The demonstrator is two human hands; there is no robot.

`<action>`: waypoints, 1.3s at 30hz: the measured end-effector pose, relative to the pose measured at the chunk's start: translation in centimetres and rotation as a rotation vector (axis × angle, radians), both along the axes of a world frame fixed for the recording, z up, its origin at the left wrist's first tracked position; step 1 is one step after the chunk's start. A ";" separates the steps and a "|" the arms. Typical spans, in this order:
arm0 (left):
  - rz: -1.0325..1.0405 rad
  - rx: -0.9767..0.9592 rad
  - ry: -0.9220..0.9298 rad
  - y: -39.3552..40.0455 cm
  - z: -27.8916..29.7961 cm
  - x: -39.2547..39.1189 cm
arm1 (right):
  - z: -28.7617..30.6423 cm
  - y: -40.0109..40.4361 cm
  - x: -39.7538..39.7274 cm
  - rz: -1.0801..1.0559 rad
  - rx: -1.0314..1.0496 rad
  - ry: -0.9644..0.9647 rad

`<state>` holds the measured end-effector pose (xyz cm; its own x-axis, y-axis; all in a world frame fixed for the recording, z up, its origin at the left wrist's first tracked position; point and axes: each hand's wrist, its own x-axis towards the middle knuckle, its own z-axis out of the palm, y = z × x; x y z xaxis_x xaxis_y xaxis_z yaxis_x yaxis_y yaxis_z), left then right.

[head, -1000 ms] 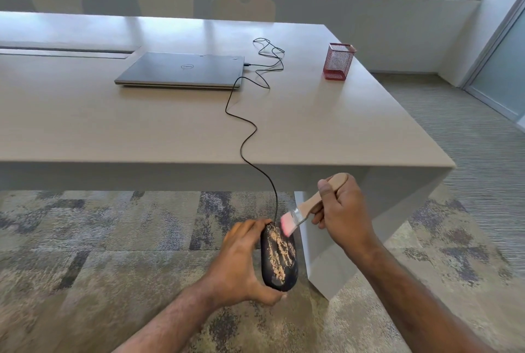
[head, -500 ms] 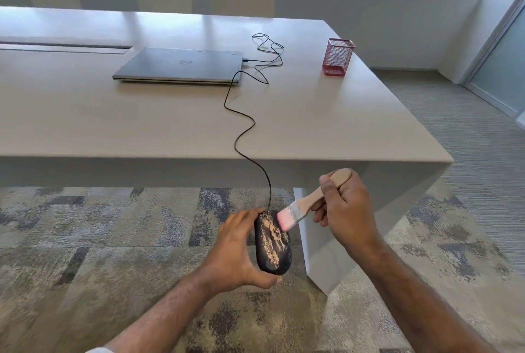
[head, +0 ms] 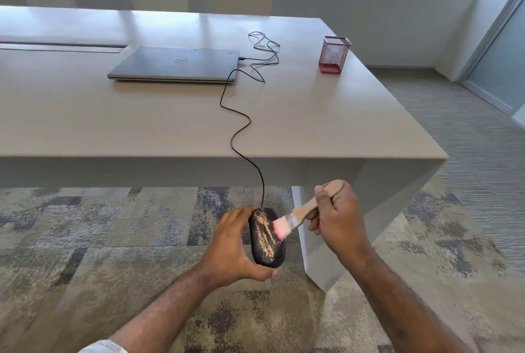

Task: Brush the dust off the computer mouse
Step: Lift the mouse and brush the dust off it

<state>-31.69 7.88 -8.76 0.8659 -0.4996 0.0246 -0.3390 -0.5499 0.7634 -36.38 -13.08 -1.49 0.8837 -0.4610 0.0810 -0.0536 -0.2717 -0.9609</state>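
My left hand (head: 231, 247) grips a black computer mouse (head: 267, 241) from its left side and holds it in the air in front of the table, above the carpet. Streaks of tan dust run along the mouse's top. My right hand (head: 338, 217) is closed around the wooden handle of a small brush (head: 306, 209). Its pink bristles (head: 281, 229) touch the right side of the mouse's top. The mouse's black cable (head: 241, 131) climbs over the table edge and runs to the closed grey laptop (head: 176, 64).
The pale table (head: 85, 125) has its front edge just beyond my hands, with a white leg (head: 315, 256) right of the mouse. A red mesh pen cup (head: 333, 54) stands at the table's right side. Several chairs line the far side under the windows.
The brush has slid down from the mouse's upper right edge onto its top. Some dust has thinned into streaks. My left hand keeps its hold on the mouse.
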 end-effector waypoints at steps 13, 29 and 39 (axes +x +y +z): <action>-0.013 -0.009 -0.024 0.2 -0.3 -0.1 | 0.5 -0.6 -0.2 -0.041 -0.018 -0.037; -0.065 0.047 -0.097 0.4 -0.3 -0.7 | 1.3 0.7 2.0 0.062 -0.145 0.019; -0.068 0.044 -0.093 0.5 -0.4 -0.9 | 1.8 1.1 2.3 0.013 -0.233 -0.037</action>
